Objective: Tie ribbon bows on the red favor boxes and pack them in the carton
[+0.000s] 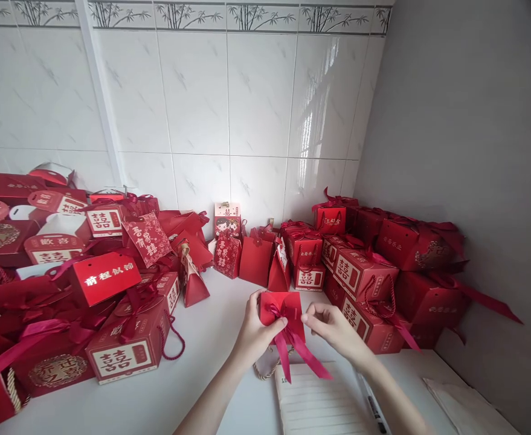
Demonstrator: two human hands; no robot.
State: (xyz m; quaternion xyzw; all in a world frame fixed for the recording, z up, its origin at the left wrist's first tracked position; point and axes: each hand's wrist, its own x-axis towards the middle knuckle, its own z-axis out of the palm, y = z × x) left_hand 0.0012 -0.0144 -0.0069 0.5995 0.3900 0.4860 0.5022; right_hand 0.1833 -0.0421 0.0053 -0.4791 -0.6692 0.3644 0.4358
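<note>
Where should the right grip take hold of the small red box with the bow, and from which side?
Probably by its right edge, from the right: the left grip has the small red box by its left side, and ribbon tails hang past its lower edge.

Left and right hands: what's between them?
Head view: the small red box, its pink ribbon tied in front. The left hand holds it; the right hand is at its opposite edge.

You hold a small red box (pixel 296 327) before you, pink ribbon (pixel 313 363) gathered at its front, two tails trailing down, twisted cord (pixel 263 377) looping below.
</note>
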